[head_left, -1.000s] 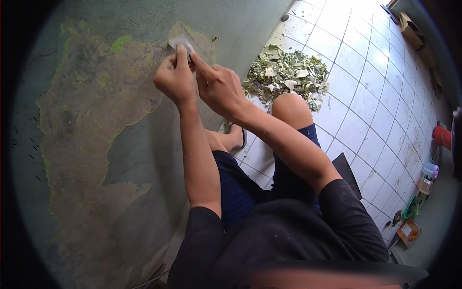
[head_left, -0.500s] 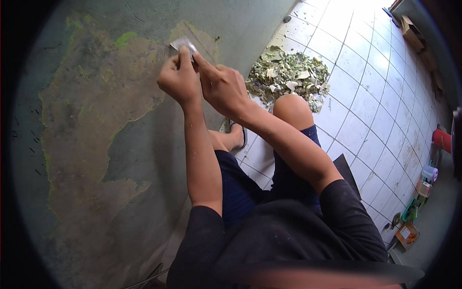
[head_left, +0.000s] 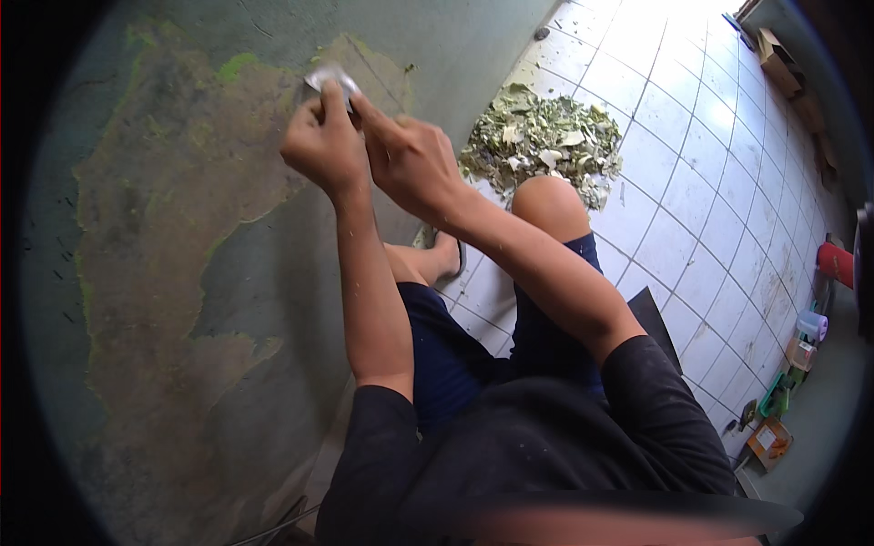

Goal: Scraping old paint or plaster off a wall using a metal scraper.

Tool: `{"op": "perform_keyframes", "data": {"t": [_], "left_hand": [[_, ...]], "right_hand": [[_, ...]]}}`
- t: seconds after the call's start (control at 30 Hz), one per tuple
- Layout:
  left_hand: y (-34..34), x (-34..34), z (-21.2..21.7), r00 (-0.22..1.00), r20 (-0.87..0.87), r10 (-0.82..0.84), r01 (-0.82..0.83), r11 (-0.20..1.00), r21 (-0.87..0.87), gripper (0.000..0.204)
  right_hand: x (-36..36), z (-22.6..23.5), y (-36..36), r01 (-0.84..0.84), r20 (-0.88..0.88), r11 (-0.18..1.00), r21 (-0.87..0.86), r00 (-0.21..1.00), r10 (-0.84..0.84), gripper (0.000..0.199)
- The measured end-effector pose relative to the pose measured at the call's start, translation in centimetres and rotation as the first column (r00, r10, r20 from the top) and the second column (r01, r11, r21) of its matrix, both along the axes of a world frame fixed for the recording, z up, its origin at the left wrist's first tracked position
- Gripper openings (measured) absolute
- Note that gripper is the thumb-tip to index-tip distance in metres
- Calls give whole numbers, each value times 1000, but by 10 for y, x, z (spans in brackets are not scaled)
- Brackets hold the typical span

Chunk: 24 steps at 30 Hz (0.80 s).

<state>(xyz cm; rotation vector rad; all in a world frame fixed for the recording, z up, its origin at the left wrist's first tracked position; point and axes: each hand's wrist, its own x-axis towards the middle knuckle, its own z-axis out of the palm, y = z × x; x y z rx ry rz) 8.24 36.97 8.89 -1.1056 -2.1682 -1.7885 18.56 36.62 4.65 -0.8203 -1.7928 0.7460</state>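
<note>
I see my black sleeves lowest, then bare knee [head_left: 549, 205] over the white tiled floor [head_left: 674, 227]. Left hand [head_left: 323, 150] and right hand [head_left: 410, 164] both clenched on a metal scraper [head_left: 330, 78], its blade pressed to the grey-green wall [head_left: 173, 227]. Beyond, paint flake pile [head_left: 546, 141] lies by the wall base.

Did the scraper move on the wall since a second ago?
Yes, a little. The scraper has slid left, away from the edge of the green paint by the debris pile, with both hands gripping it.
</note>
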Motion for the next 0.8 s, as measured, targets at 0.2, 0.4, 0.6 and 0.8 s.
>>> {"op": "perform_keyframes", "data": {"t": [0.2,0.4,0.6,0.8], "left_hand": [[17,-3,16,992,-118,-40,44,999,25,46],[23,-1,2,990,-143,-3,7,1000,29,44],[4,2,-7,998,-47,-49,46,997,-61,42],[-11,2,-20,934,333,-128,189,969,-158,44]], "right_hand": [[-3,21,9,34,4,999,-36,999,-34,48],[-8,1,25,3,-35,1000,-6,999,-3,46],[13,4,4,-104,1,986,-134,994,105,48],[10,-19,-5,-72,-78,948,-311,996,50,42]]}}
